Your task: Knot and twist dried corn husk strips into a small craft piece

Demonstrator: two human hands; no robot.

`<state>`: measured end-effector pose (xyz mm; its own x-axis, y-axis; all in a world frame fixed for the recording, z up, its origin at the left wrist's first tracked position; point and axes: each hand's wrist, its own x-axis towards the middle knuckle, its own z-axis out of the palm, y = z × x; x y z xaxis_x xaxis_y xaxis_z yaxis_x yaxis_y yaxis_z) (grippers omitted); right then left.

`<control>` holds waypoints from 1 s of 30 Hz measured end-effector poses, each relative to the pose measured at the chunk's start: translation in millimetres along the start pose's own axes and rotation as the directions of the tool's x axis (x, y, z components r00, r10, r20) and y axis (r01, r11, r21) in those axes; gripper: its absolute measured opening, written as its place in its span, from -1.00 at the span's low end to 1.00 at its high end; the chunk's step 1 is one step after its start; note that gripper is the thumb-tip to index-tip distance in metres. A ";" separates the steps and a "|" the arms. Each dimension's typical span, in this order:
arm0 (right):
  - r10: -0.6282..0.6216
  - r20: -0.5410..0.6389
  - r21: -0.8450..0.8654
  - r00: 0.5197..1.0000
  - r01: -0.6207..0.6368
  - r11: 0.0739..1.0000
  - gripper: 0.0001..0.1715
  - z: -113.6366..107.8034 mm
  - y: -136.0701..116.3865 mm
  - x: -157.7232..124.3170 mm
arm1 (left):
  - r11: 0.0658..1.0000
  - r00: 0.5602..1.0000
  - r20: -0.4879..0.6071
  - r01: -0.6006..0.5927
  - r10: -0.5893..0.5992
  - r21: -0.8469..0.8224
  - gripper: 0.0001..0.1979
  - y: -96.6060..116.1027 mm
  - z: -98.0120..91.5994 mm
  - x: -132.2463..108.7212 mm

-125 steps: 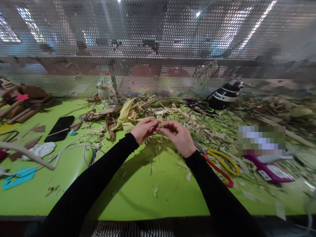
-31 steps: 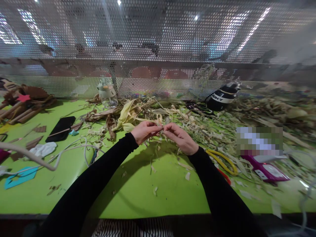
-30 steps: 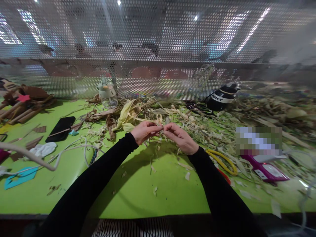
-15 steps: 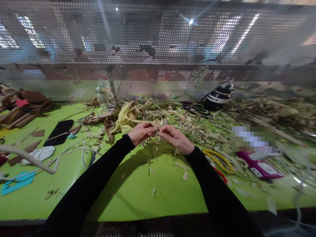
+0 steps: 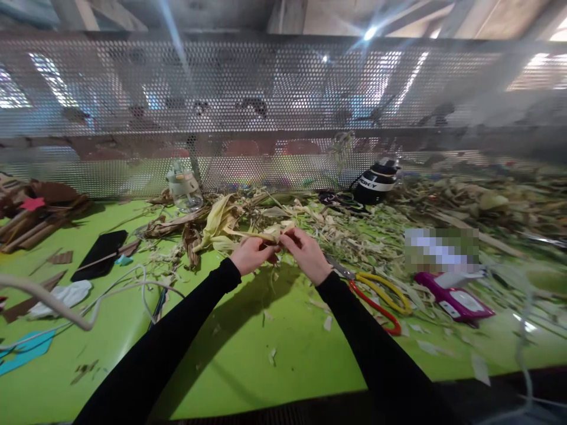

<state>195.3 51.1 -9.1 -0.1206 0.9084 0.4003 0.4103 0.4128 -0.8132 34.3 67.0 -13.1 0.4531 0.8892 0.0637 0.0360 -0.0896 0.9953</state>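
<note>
My left hand [image 5: 251,254] and my right hand [image 5: 306,251] meet over the near edge of the plant scraps, fingertips pinched together and almost touching. Between them is a piece of pale corn husk [image 5: 273,232], partly covered by the fingers. Just behind my left hand lies a larger yellow-green corn husk [image 5: 217,219], with brown dried husks [image 5: 191,243] beside it. Scissors with one yellow and one red handle [image 5: 384,289] lie to the right of my right wrist, their blades partly under husk bits.
Husk shreds [image 5: 345,236] cover much of the green table [image 5: 248,366]. A clear bottle [image 5: 186,192] and a black bottle [image 5: 375,183] stand by the perforated screen [image 5: 266,77]. To the left lie a phone [image 5: 100,254] and white cable [image 5: 100,301]; right, a purple device [image 5: 456,298].
My head view has tilted up and shifted right, so more of the screen's top shows. My right hand has moved slightly closer to my left. The scissors are more exposed.
</note>
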 end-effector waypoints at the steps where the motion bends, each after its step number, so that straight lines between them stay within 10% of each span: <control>1: 0.002 -0.050 -0.043 0.999 -0.004 0.999 -0.68 -0.6 -1.7 -0.5 | 0.999 1.000 0.003 0.030 -0.030 -0.037 -0.87 -1.6 0.8 0.9; 5: -0.092 -0.105 -0.147 0.990 0.076 0.986 -0.73 0.8 -14.4 -6.5 | 0.986 0.999 -0.002 0.045 -0.046 -0.159 -0.88 -6.8 1.2 4.8; 10: -0.244 0.026 -0.237 0.969 0.243 0.941 -0.77 8.3 -19.0 -11.0 | 0.989 0.993 -0.033 -0.112 0.116 0.100 -0.92 -9.8 0.9 2.2; 14: -0.201 -0.100 -0.316 0.975 0.160 0.935 -0.68 1.8 -9.7 -4.9 | 0.989 0.994 0.061 -0.093 0.087 0.112 -0.83 -5.3 4.8 -1.8; 23: -0.133 -0.015 -0.286 0.991 0.123 0.950 -0.70 -6.8 -7.8 -2.3 | 0.895 0.991 -0.076 0.068 -0.112 -0.441 -0.80 6.3 3.6 0.2; 30: 0.086 -0.004 0.032 0.996 -0.086 0.996 -0.67 -1.3 -9.8 -3.9 | 0.987 0.997 -0.030 -0.075 0.071 -0.139 -0.71 -3.5 4.5 -1.8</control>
<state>192.9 43.5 -2.2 -0.0814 0.9404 0.3302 0.3904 0.3349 -0.8576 37.3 63.7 -17.0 0.4280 0.8934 0.1368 -0.1225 -0.0926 0.9881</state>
